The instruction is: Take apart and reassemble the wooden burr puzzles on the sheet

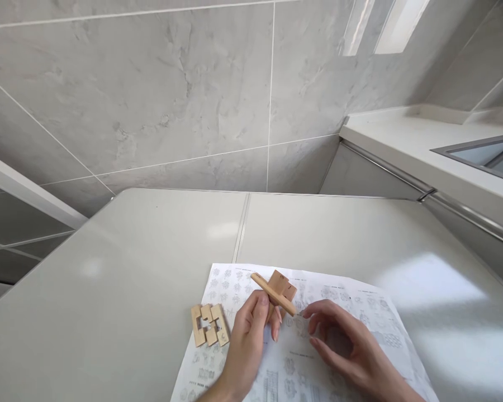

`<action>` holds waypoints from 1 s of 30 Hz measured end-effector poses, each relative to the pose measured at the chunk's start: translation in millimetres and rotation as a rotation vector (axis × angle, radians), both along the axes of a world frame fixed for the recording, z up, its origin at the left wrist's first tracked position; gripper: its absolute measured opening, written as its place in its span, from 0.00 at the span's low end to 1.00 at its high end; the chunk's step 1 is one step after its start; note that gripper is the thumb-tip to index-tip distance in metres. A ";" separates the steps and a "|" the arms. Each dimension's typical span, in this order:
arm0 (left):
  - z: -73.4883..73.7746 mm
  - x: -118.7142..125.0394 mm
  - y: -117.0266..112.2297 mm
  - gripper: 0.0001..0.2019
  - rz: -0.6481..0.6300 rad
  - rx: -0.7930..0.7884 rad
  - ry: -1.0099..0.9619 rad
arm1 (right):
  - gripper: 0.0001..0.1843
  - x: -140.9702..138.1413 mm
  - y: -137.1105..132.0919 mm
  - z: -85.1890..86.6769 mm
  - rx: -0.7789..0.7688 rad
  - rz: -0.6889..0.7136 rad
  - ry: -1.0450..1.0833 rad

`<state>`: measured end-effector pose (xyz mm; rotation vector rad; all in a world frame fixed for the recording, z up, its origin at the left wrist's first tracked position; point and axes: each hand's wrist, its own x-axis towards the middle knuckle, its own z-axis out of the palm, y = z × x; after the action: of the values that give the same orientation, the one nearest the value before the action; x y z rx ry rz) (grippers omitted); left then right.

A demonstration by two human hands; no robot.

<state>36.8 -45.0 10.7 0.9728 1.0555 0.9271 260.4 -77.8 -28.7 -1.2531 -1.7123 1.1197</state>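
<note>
Your left hand (pixel 248 335) grasps wooden puzzle pieces (pixel 277 296) near the far edge of the illegibly printed diagram sheet (pixel 308 379); your right hand (pixel 359 347) is released.

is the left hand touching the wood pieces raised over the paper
Touching: the head view shows the left hand gripping the raised pieces, its thumb against the wood.

Legible text: none. Print on the paper sheet (pixel 291 360) beneath left fingers (pixel 259 308) and right fingers (pixel 323 307) is too small; marks on the wooden assembly (pixel 278 283) in the left fingers and the loose piece (pixel 222 333) beside them are indistinct.
</note>
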 end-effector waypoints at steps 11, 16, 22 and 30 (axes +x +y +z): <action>3.1 2.2 4.9 0.25 0.016 -0.102 -0.054 | 0.25 -6.9 -2.2 -7.4 0.301 0.050 -0.258; 3.6 1.5 6.4 0.22 0.006 -0.110 -0.110 | 0.21 -8.5 0.7 -2.9 0.344 0.099 -0.283; 3.3 1.3 6.7 0.21 -0.006 -0.110 -0.106 | 0.17 -7.2 1.2 -4.5 0.344 0.079 -0.314; 5.3 0.7 7.4 0.21 -0.034 -0.114 -0.079 | 0.18 -6.3 -1.8 -8.5 0.351 0.004 -0.339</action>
<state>37.5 -37.7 16.0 0.8502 1.0116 0.8615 254.1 -79.6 -37.2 -1.2614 -2.0540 0.5912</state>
